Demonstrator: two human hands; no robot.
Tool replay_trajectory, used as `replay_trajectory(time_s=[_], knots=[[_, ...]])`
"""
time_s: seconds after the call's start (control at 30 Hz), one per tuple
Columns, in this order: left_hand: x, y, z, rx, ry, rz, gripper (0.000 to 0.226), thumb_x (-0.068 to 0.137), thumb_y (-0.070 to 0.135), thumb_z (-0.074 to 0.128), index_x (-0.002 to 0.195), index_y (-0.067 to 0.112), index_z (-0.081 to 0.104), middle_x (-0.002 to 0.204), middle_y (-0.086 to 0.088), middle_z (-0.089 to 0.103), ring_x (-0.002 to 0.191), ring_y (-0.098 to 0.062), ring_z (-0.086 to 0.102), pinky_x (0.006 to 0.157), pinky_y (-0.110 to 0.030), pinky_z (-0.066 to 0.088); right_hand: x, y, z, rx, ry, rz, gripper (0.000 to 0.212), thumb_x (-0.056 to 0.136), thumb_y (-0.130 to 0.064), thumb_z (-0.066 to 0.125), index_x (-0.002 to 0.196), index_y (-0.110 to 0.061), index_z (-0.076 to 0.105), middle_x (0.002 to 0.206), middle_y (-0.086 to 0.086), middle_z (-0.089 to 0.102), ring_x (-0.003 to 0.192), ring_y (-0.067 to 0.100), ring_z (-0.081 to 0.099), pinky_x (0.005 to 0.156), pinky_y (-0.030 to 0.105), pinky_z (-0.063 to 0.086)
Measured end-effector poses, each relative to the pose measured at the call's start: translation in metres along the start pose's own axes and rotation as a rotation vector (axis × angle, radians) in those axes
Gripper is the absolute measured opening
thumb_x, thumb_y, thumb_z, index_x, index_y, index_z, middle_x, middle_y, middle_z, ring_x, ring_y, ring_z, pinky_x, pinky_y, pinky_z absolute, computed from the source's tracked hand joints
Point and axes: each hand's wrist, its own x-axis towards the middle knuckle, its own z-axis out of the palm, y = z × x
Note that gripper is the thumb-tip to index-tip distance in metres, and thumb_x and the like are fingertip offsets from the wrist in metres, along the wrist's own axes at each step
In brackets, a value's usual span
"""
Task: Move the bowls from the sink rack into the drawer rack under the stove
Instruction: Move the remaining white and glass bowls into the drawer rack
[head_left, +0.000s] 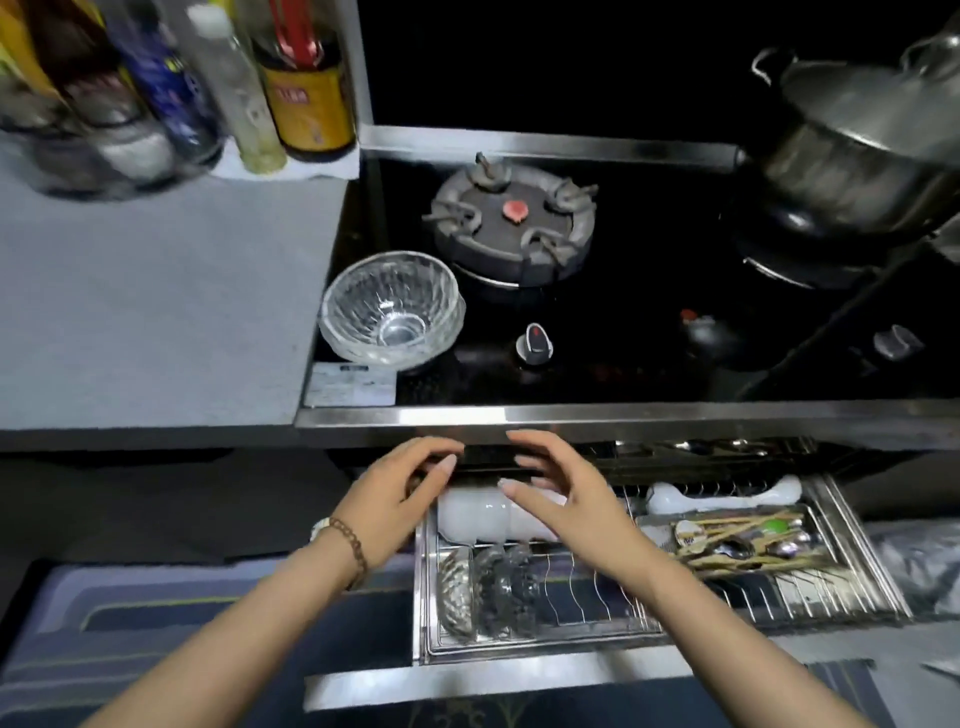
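two hands hover over the back of the pulled-out drawer rack under the stove. the left hand and right hand are both loose and spread, with fingers gently curved, and neither grips anything. between and beneath them a stack of white bowls lies on its side at the rear left of the rack; i cannot tell whether the fingertips touch it or sit just above it. in front of that stack, several glass bowls in the rack stand on edge in the wire slots. a nested stack of glass bowls sits upright on the stovetop at its left edge, beside the burner and near the knob. chopsticks and spoons fill the tray at the rack's right. the sink rack is out of view. judging by this, the step in hand is settling the white bowls in place, with part of the load already racked. the next move likely calls for lifting both hands clear, reaching up to the stovetop stack, gripping it by the rim with care since the glass is probably slippery, and lowering each bowl on edge into a free slot.
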Motion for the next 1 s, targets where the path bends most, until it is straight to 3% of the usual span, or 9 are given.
replay_trajectory(time_s=[0.07, 0.17, 0.33, 0.43, 0.53, 0.6, 0.83, 0.93, 1.0], knots=[[-0.004, 0.018, -0.035, -0.023, 0.054, 0.02, 0.018, 0.091, 0.038, 0.048, 0.103, 0.042, 0.06, 0.104, 0.022, 0.062, 0.088, 0.005, 0.06, 0.077, -0.012, 0.047, 0.009, -0.04, 0.001, 0.017, -0.001, -0.086, 0.041, 0.083, -0.02, 0.068, 0.12, -0.03, 0.054, 0.123, -0.017, 0.058, 0.112, -0.002, 0.055, 0.093, 0.017, 0.046], [-0.006, 0.035, -0.078, -0.03, 0.136, 0.062, 0.022, 0.087, 0.049, 0.048, 0.101, 0.04, 0.062, 0.103, 0.018, 0.066, 0.096, 0.002, 0.061, 0.08, -0.01, 0.047, 0.029, -0.083, 0.009, -0.017, 0.002, -0.187, 0.039, 0.081, -0.021, 0.069, 0.117, -0.029, 0.056, 0.12, -0.014, 0.059, 0.107, 0.001, 0.057, 0.083, 0.015, 0.048], [0.012, 0.033, -0.113, -0.134, 0.362, 0.019, 0.017, 0.088, 0.027, 0.056, 0.104, 0.032, 0.058, 0.11, 0.002, 0.064, 0.089, -0.005, 0.059, 0.076, -0.006, 0.047, 0.071, -0.11, 0.023, -0.183, 0.076, -0.34, 0.05, 0.077, -0.024, 0.073, 0.12, -0.033, 0.05, 0.135, -0.008, 0.043, 0.125, -0.004, 0.04, 0.1, 0.006, 0.032], [0.031, 0.02, -0.116, -0.124, 0.33, -0.09, 0.047, 0.088, 0.037, 0.054, 0.132, 0.023, 0.043, 0.135, -0.003, 0.047, 0.12, -0.013, 0.049, 0.102, -0.024, 0.041, 0.093, -0.113, 0.026, -0.251, 0.074, -0.324, 0.059, 0.074, -0.029, 0.076, 0.124, -0.039, 0.047, 0.15, -0.007, 0.024, 0.138, -0.005, 0.017, 0.106, 0.011, 0.016], [0.047, 0.008, -0.112, -0.085, 0.243, -0.152, 0.078, 0.081, 0.064, 0.045, 0.145, 0.023, 0.025, 0.15, 0.0, 0.032, 0.138, -0.015, 0.031, 0.114, -0.036, 0.029, 0.106, -0.111, 0.027, -0.302, 0.017, -0.264, 0.066, 0.071, -0.034, 0.077, 0.128, -0.041, 0.044, 0.155, -0.004, 0.015, 0.139, -0.005, 0.006, 0.108, 0.02, 0.012], [0.055, 0.003, -0.108, -0.063, 0.219, -0.142, 0.089, 0.073, 0.076, 0.036, 0.146, 0.029, 0.02, 0.153, 0.004, 0.029, 0.141, -0.014, 0.026, 0.116, -0.045, 0.026, 0.111, -0.109, 0.028, -0.32, -0.004, -0.257, 0.069, 0.069, -0.034, 0.079, 0.129, -0.038, 0.045, 0.155, -0.006, 0.015, 0.135, -0.009, 0.006, 0.106, 0.017, 0.012], [0.064, -0.004, -0.102, -0.133, 0.237, -0.115, 0.08, 0.076, 0.072, 0.035, 0.145, 0.038, 0.017, 0.153, 0.008, 0.026, 0.142, -0.015, 0.021, 0.117, -0.047, 0.021, 0.117, -0.099, 0.03, -0.346, 0.048, -0.276, 0.071, 0.064, -0.034, 0.082, 0.127, -0.029, 0.049, 0.142, -0.013, 0.027, 0.13, -0.009, 0.021, 0.096, -0.006, 0.012], [0.063, 0.0, -0.1, -0.092, 0.264, -0.117, 0.063, 0.091, 0.049, 0.041, 0.146, 0.034, 0.015, 0.155, 0.006, 0.019, 0.143, -0.015, 0.01, 0.116, -0.038, 0.011, 0.117, -0.098, 0.033, -0.326, 0.077, -0.278, 0.068, 0.061, -0.036, 0.083, 0.122, -0.032, 0.051, 0.143, -0.011, 0.03, 0.129, -0.006, 0.026, 0.098, -0.003, 0.017], [0.061, 0.006, -0.101, -0.084, 0.3, -0.101, 0.061, 0.091, 0.046, 0.042, 0.145, 0.035, 0.014, 0.155, 0.006, 0.017, 0.143, -0.013, 0.006, 0.116, -0.037, 0.009, 0.114, -0.102, 0.036, -0.302, 0.097, -0.279, 0.067, 0.06, -0.036, 0.083, 0.119, -0.034, 0.052, 0.142, -0.011, 0.032, 0.128, -0.007, 0.029, 0.102, 0.003, 0.02]])
